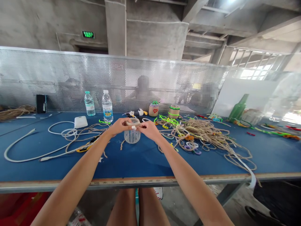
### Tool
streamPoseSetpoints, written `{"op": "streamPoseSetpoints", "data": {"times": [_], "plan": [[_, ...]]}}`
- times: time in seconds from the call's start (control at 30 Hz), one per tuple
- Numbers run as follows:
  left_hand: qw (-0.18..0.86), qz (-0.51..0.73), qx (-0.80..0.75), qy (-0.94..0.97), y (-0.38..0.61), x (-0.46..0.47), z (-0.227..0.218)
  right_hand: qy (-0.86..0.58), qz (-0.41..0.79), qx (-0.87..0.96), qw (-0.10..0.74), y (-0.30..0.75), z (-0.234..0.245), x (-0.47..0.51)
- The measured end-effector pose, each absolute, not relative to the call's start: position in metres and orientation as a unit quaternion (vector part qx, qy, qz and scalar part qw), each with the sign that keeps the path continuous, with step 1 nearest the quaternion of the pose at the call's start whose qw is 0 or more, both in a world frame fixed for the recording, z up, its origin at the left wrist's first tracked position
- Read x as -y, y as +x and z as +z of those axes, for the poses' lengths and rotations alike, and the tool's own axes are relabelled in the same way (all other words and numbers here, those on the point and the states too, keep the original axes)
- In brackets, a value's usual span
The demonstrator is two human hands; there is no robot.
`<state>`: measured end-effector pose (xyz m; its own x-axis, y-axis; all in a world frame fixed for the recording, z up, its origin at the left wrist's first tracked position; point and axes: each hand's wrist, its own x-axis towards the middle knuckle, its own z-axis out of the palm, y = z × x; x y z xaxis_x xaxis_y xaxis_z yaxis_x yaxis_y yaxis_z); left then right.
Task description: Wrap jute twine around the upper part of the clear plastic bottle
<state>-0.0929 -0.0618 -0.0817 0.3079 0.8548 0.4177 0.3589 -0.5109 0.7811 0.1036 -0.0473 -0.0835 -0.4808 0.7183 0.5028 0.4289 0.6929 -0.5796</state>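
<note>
Seen from the head camera, a clear cup [132, 135] is held upright on a blue table [145, 160], near the middle of the table and well back from its front edge. The left hand [119, 125] and the right hand [148, 129] are brought together over the cup's mouth, with both arms stretched forward. The fingertips of each hand are pinched at the rim, where a band of twine [132, 123] is wound. Whether the twine or the rim itself is gripped cannot be told.

To the left of the cup, a white cable [35, 150] is looped across the tabletop, and a small white box [80, 121] is set beside it. Two water bottles [107, 106] stand upright behind the left hand.

To the right, a loose heap of twine [208, 133] is spread over the table, mixed with coloured rings. Green pipe cleaners [168, 120] lie just behind it. Two small wrapped jars [154, 109] are placed near the far edge, and a green bottle [238, 108] is tilted further right. The table is backed by a perforated metal screen [58, 78].
</note>
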Motion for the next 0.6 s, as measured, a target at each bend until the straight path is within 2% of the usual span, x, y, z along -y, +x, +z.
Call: {"op": "streamPoseSetpoints", "data": {"times": [0.17, 0.37, 0.6], "plan": [[0.265, 0.399, -0.426, 0.767, -0.096, 0.059, -0.080, -0.348, 0.205, 0.841, 0.361, 0.117, -0.080, 0.039], [0.099, 0.366, -0.470, 0.797, -0.095, 0.060, -0.081, -0.348, 0.196, 0.829, 0.392, 0.115, -0.088, 0.031], [0.050, 0.323, -0.459, 0.826, -0.093, 0.066, -0.076, -0.338, 0.205, 0.836, 0.382, 0.116, -0.085, 0.031]]}}
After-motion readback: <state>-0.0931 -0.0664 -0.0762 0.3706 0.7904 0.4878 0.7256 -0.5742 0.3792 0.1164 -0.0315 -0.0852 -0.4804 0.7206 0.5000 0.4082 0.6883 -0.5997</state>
